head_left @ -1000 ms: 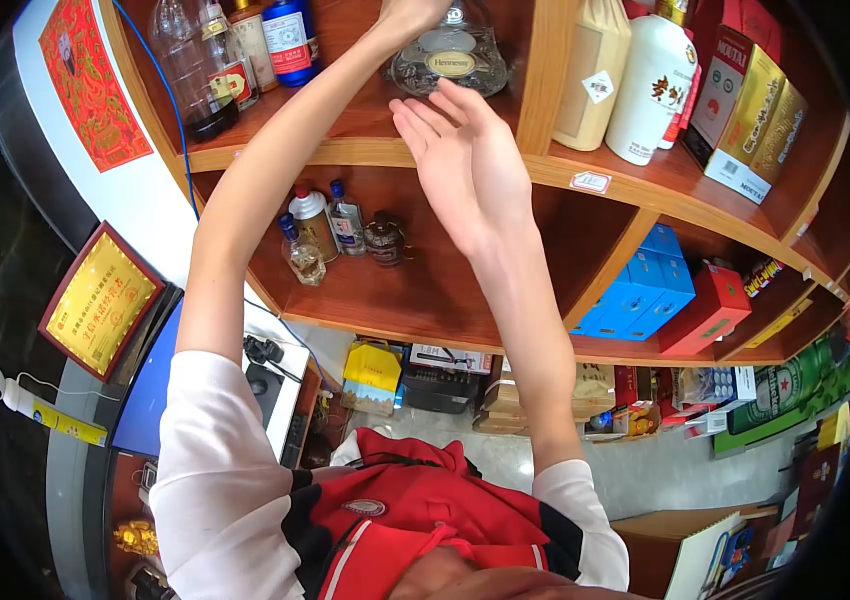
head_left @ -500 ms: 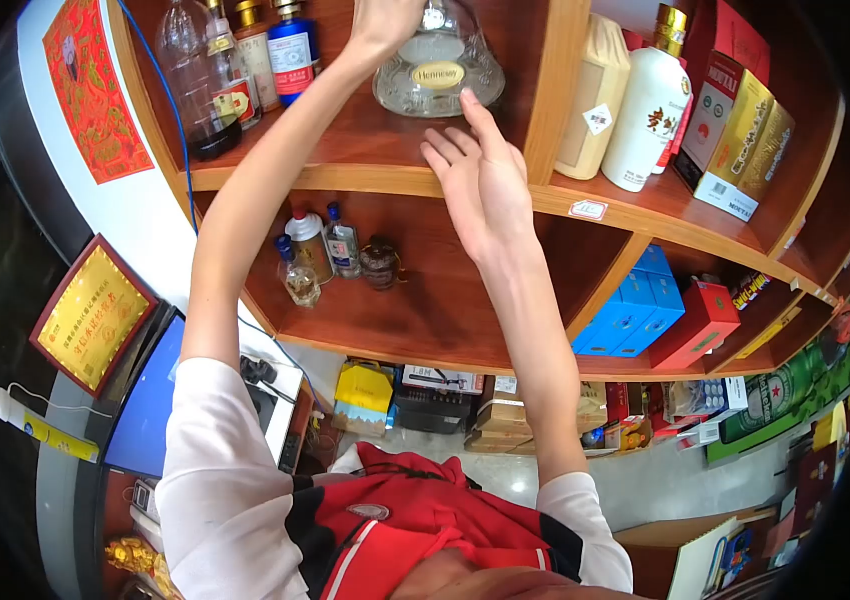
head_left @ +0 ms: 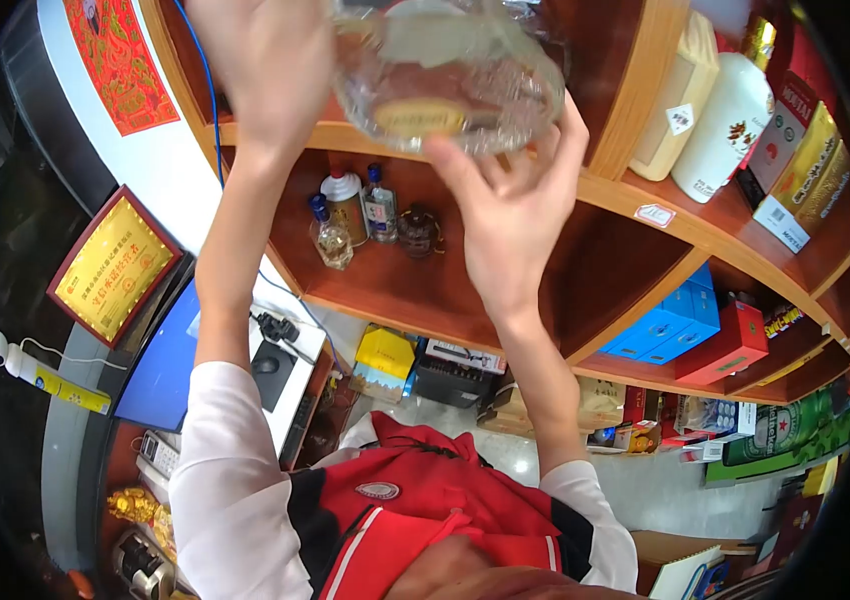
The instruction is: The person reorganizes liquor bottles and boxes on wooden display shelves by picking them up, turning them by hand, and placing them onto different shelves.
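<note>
A clear glass Hennessy bottle (head_left: 450, 85) with an oval gold label is raised in front of the upper shelf, close to the camera and blurred. Round its lower right side curves my right hand (head_left: 515, 215), thumb at the front and fingers behind the glass. My left hand (head_left: 270, 75) is at the bottle's upper left, smeared by motion. Its fingers run past the top edge, where the bottle's neck is also out of view. Below, on the lower shelf, stand a small blue-capped bottle (head_left: 331, 235), a clear bottle (head_left: 380, 205) and a dark round jar (head_left: 417, 230).
A white bottle (head_left: 720, 130) and gold Moutai boxes (head_left: 810, 185) stand on the right shelf. Blue boxes (head_left: 670, 320) and a red box (head_left: 723, 345) sit lower. At left are a framed yellow plaque (head_left: 115, 265), a monitor (head_left: 160, 360) and a blue cable (head_left: 210, 110).
The Hennessy bottle has come up off the shelf and nearer the camera. My right hand, open below it before, now grips its base. My left hand moved left in the view.
</note>
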Motion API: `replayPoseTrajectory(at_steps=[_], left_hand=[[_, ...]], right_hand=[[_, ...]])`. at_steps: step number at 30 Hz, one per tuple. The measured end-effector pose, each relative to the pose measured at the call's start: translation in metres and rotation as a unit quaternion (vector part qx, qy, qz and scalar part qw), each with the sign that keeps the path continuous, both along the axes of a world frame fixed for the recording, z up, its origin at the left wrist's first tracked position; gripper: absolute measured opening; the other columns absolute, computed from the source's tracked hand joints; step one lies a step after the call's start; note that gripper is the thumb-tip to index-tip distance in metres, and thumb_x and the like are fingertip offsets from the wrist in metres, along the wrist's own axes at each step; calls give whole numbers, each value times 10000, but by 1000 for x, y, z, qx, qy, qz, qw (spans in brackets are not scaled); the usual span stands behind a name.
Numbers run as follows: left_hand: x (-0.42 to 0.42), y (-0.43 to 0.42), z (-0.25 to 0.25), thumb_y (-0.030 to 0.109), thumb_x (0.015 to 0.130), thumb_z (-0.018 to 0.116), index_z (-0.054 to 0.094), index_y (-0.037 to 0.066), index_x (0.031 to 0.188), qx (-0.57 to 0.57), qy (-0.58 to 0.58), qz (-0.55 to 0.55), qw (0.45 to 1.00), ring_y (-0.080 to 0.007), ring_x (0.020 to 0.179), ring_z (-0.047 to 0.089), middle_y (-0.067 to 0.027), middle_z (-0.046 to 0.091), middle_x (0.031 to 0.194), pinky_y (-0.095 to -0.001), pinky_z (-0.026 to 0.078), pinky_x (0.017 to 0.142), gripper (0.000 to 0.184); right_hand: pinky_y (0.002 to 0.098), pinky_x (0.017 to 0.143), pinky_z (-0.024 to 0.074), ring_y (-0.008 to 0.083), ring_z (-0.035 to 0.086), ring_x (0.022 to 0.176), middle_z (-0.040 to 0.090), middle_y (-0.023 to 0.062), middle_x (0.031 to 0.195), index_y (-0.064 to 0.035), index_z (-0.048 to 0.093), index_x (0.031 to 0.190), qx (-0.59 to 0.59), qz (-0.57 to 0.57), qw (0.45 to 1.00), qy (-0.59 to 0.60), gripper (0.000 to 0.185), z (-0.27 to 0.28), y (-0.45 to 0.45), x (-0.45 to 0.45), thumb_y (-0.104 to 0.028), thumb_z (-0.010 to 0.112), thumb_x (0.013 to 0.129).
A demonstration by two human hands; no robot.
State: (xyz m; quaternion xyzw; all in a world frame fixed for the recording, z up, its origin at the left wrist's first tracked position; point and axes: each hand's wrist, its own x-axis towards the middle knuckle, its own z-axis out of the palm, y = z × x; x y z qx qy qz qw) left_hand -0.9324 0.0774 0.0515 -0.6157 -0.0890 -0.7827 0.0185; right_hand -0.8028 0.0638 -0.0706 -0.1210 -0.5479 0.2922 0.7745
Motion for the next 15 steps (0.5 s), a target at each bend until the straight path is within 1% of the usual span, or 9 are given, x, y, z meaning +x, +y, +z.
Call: replayPoseTrajectory(at_steps=[1, 2, 3, 4, 5, 6, 8, 11, 15], left_hand=[[-18, -5, -14, 239, 1009, 620, 650, -4, 1127, 49, 32, 205, 977, -181, 929, 628, -79, 660, 1018, -307, 505, 817, 272], [-36, -8, -33, 296, 995, 576, 665, -16, 1195, 97, 66, 400, 909, -272, 1008, 663, -133, 678, 1122, -362, 530, 858, 381], [-42, -13, -52, 296, 995, 576, 665, -16, 1195, 87, 75, 405, 907, -272, 1008, 663, -133, 678, 1122, -362, 530, 858, 381], [-46, -21, -74, 304, 1002, 545, 608, 26, 1262, 40, 37, 122, 991, -303, 1037, 625, -121, 628, 1131, -434, 509, 892, 386], [-49, -31, -95, 313, 1009, 513, 551, 68, 1328, -15, -13, -169, 985, -335, 1067, 587, -109, 577, 1141, -507, 487, 926, 404], [-42, -39, -115, 399, 1001, 552, 536, 80, 1314, -30, -44, -131, 990, -304, 1042, 576, -90, 541, 1134, -514, 468, 926, 447], [-57, -46, -156, 332, 1015, 639, 451, 15, 1373, -3, 1, -166, 986, -334, 1003, 650, -165, 556, 1176, -491, 581, 821, 514], [-51, -54, -211, 336, 979, 710, 453, 21, 1264, -50, 39, -78, 995, -320, 948, 657, -142, 517, 1106, -477, 574, 800, 497], [-27, -39, -284, 239, 941, 750, 491, -22, 1237, -147, 80, -53, 984, -308, 1024, 628, -160, 540, 1131, -440, 537, 864, 472]], right_hand=[[421, 1069, 513, 265, 575, 1271, 494, 148, 1409, -33, 295, 1537, 1, -17, 1000, -15, 985, -11, -9, -1, -9, 904, 764], [420, 1069, 513, 269, 577, 1269, 488, 147, 1415, -26, 300, 1542, 1, -34, 999, -31, 1022, -22, -20, -1, -10, 926, 735], [414, 1057, 520, 275, 579, 1267, 481, 151, 1419, -18, 306, 1545, 17, -63, 996, -56, 1057, -35, -28, -1, -12, 946, 704], [409, 1046, 527, 282, 580, 1264, 474, 155, 1422, -9, 312, 1547, 32, -91, 992, -83, 1091, -50, -34, 0, -15, 965, 673], [404, 1023, 544, 290, 581, 1264, 462, 170, 1427, 8, 325, 1542, 53, -110, 987, -103, 1105, -66, -40, 2, -11, 976, 648], [413, 1025, 548, 313, 585, 1264, 456, 203, 1429, 10, 318, 1535, 42, -101, 986, -125, 1091, -80, -48, 6, -2, 966, 658], [431, 1046, 536, 339, 580, 1281, 456, 231, 1433, 15, 319, 1520, -5, -50, 990, -128, 1068, -121, -56, 11, 6, 959, 664], [434, 1073, 518, 357, 569, 1307, 476, 247, 1426, 15, 328, 1503, -54, -73, 978, -186, 1036, -166, -61, 21, -7, 954, 677], [427, 1044, 512, 303, 633, 1230, 609, 198, 1354, -7, 415, 1475, -258, -80, 931, -245, 1035, -237, -49, 39, -207, 1003, 648]])
